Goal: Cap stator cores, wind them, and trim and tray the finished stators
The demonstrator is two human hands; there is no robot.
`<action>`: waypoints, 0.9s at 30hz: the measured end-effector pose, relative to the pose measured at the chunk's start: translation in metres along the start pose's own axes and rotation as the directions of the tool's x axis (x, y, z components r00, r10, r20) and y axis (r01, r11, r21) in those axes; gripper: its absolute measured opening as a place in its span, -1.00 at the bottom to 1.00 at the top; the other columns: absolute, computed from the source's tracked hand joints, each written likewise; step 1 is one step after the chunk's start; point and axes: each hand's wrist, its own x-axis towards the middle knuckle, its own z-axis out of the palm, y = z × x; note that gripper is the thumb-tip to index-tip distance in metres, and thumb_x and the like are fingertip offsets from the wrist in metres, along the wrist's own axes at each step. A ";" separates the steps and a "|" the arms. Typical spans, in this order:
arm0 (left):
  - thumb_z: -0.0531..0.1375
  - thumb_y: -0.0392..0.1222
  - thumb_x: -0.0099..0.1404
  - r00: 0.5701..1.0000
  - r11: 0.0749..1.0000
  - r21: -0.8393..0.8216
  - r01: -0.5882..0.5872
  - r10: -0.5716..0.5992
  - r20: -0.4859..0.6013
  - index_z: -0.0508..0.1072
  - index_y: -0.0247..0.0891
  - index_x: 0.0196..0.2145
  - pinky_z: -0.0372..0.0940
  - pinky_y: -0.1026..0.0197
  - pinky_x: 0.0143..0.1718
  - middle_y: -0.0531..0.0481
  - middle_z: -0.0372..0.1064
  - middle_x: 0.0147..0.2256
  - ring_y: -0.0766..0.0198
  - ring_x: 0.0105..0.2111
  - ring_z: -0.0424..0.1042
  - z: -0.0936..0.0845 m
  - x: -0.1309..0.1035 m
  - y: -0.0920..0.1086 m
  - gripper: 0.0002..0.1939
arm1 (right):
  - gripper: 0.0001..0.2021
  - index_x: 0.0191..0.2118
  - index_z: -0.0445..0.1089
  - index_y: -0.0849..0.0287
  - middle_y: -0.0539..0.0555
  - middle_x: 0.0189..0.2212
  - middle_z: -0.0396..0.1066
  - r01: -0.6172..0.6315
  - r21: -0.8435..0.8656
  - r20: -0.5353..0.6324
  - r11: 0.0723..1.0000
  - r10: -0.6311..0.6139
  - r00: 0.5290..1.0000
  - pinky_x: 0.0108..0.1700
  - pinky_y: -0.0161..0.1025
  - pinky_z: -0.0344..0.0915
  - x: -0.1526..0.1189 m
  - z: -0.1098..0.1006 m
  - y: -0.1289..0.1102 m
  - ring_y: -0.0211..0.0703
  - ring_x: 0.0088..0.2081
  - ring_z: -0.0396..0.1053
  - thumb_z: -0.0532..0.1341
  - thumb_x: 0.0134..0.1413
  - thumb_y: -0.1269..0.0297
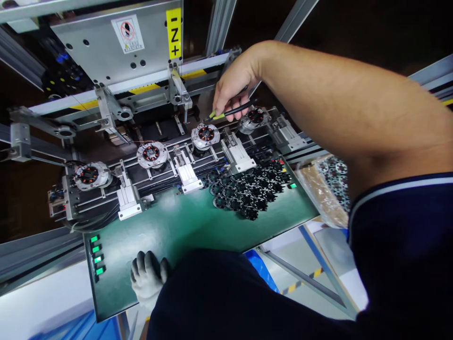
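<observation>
My right hand is bare and closed around wire cutters with black and yellow-green handles. Their tip is at the rim of a round metal holder carrying a copper-wound stator; whether it touches cannot be made out. Thin copper wire runs by a second wound stator to the left. Another stator sits at the far left, and one more lies just below my right hand. My left hand, in a white and grey glove, rests on the green tabletop, fingers stretched out, holding nothing.
Several black stator cores lie grouped on the table's right part. Metal wire-guide arms overhang the holders. Green-lit buttons line the left edge. A plastic-wrapped box with more cores stands to the right.
</observation>
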 end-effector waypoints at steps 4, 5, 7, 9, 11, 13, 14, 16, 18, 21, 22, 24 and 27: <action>0.32 -0.01 0.32 1.000 1.000 -0.005 0.018 -0.018 -0.001 0.27 -0.24 0.25 0.29 -0.31 0.16 -0.37 0.28 0.26 -0.32 0.23 0.32 -0.002 0.001 0.002 -0.36 | -0.72 -0.30 0.56 -0.33 -0.07 -0.40 0.61 0.043 -0.020 -0.001 0.999 -0.043 0.999 0.07 0.40 0.44 0.005 0.001 0.001 0.14 -0.14 0.57 0.23 0.09 -0.30; 0.32 -0.02 0.32 1.000 1.000 -0.006 0.026 -0.026 -0.004 0.27 -0.24 0.25 0.29 -0.31 0.16 -0.36 0.28 0.26 -0.32 0.23 0.32 -0.002 0.001 0.003 -0.37 | -0.71 -0.30 0.56 -0.32 -0.07 -0.40 0.61 0.043 -0.023 -0.013 0.999 -0.044 0.999 0.11 0.40 0.42 0.004 0.002 -0.002 0.17 -0.08 0.57 0.24 0.08 -0.30; 0.30 -0.01 0.34 0.999 0.999 -0.004 0.035 -0.035 -0.001 0.26 -0.23 0.26 0.29 -0.32 0.16 -0.35 0.28 0.26 -0.33 0.24 0.31 -0.001 0.001 0.003 -0.38 | -0.73 -0.33 0.56 -0.28 -0.07 -0.42 0.60 0.045 -0.024 -0.054 0.999 -0.046 0.997 0.16 0.37 0.41 -0.001 0.006 -0.009 0.18 -0.01 0.54 0.28 0.03 -0.28; 0.27 0.01 0.35 0.999 0.999 0.004 0.032 -0.032 0.007 0.25 -0.24 0.26 0.30 -0.33 0.16 -0.37 0.26 0.27 -0.34 0.24 0.31 -0.001 0.000 0.003 -0.39 | -0.76 -0.36 0.56 -0.27 -0.08 -0.46 0.59 0.058 -0.020 -0.099 0.998 -0.060 0.993 0.15 0.29 0.43 -0.009 0.009 -0.017 0.16 -0.02 0.54 0.33 -0.03 -0.24; 0.26 0.02 0.36 1.000 1.000 0.008 0.025 -0.025 0.013 0.26 -0.27 0.26 0.30 -0.35 0.16 -0.40 0.26 0.27 -0.36 0.24 0.31 0.000 -0.001 0.002 -0.39 | -0.77 -0.36 0.55 -0.30 -0.10 -0.45 0.59 0.077 -0.018 -0.130 0.997 -0.078 0.988 0.10 0.24 0.47 -0.018 0.012 -0.027 0.14 -0.06 0.55 0.33 -0.06 -0.23; 0.27 0.03 0.35 1.000 1.000 0.003 0.022 -0.022 0.015 0.27 -0.28 0.25 0.31 -0.36 0.16 -0.41 0.26 0.27 -0.37 0.24 0.31 0.001 -0.001 0.000 -0.39 | -0.76 -0.34 0.56 -0.35 -0.14 -0.41 0.60 0.082 -0.033 -0.135 0.996 -0.086 0.987 0.02 0.20 0.50 -0.024 0.014 -0.037 0.13 -0.11 0.57 0.32 -0.09 -0.26; 0.27 0.03 0.35 1.000 1.000 0.000 0.021 -0.021 0.016 0.28 -0.28 0.25 0.31 -0.36 0.15 -0.41 0.27 0.27 -0.37 0.23 0.32 0.002 -0.001 -0.001 -0.39 | -0.74 -0.34 0.56 -0.37 -0.15 -0.39 0.61 0.073 -0.050 -0.120 0.996 -0.079 0.990 -0.03 0.17 0.52 -0.025 0.014 -0.041 0.12 -0.13 0.57 0.31 -0.10 -0.29; 0.28 0.02 0.34 1.000 1.000 -0.006 0.016 -0.016 0.015 0.29 -0.30 0.24 0.31 -0.36 0.14 -0.43 0.27 0.27 -0.37 0.23 0.32 0.003 -0.002 -0.002 -0.39 | -0.71 -0.37 0.57 -0.37 -0.14 -0.38 0.61 0.038 -0.095 -0.073 0.995 -0.045 0.996 -0.14 0.07 0.55 -0.024 0.016 -0.048 0.09 -0.18 0.58 0.31 -0.14 -0.34; 0.27 0.02 0.34 1.000 1.000 -0.010 0.012 -0.011 0.010 0.30 -0.33 0.25 0.31 -0.35 0.15 -0.45 0.27 0.26 -0.36 0.23 0.31 0.004 -0.003 -0.002 -0.38 | -0.68 -0.40 0.58 -0.36 -0.12 -0.39 0.60 0.004 -0.136 -0.040 0.991 -0.010 0.999 -0.19 0.02 0.55 -0.019 0.016 -0.051 0.08 -0.21 0.58 0.31 -0.18 -0.37; 0.26 0.04 0.35 1.000 1.000 -0.018 0.013 -0.013 0.004 0.30 -0.34 0.25 0.27 -0.34 0.16 -0.46 0.26 0.27 -0.32 0.25 0.29 0.005 -0.003 -0.003 -0.37 | -0.68 -0.41 0.58 -0.34 -0.09 -0.40 0.60 -0.010 -0.161 -0.049 0.987 0.002 0.999 -0.22 0.05 0.55 -0.010 0.016 -0.051 0.08 -0.26 0.57 0.30 -0.16 -0.38; 0.25 0.05 0.35 1.000 1.000 -0.020 0.017 -0.017 0.005 0.30 -0.33 0.25 0.27 -0.33 0.17 -0.44 0.25 0.28 -0.31 0.25 0.28 0.005 -0.003 -0.003 -0.37 | -0.68 -0.42 0.58 -0.33 -0.08 -0.40 0.60 -0.011 -0.166 -0.054 0.986 0.002 0.999 -0.24 0.05 0.55 -0.008 0.015 -0.050 0.07 -0.30 0.57 0.29 -0.14 -0.37; 0.25 0.06 0.35 1.000 0.999 -0.025 0.024 -0.024 0.002 0.31 -0.31 0.24 0.25 -0.31 0.17 -0.41 0.25 0.28 -0.29 0.25 0.27 0.004 -0.003 -0.003 -0.38 | -0.68 -0.45 0.57 -0.30 -0.06 -0.42 0.60 -0.005 -0.179 -0.054 0.984 -0.005 0.999 -0.28 0.03 0.54 -0.004 0.014 -0.046 0.03 -0.36 0.55 0.28 -0.10 -0.36; 0.27 0.06 0.33 1.000 1.000 -0.021 0.020 -0.020 -0.001 0.31 -0.28 0.23 0.25 -0.27 0.15 -0.38 0.27 0.26 -0.26 0.23 0.29 0.002 -0.001 -0.002 -0.39 | -0.67 -0.45 0.57 -0.30 -0.06 -0.43 0.60 0.016 -0.195 -0.034 0.981 -0.023 0.999 -0.29 -0.01 0.54 0.000 0.011 -0.040 -0.02 -0.39 0.53 0.27 -0.05 -0.35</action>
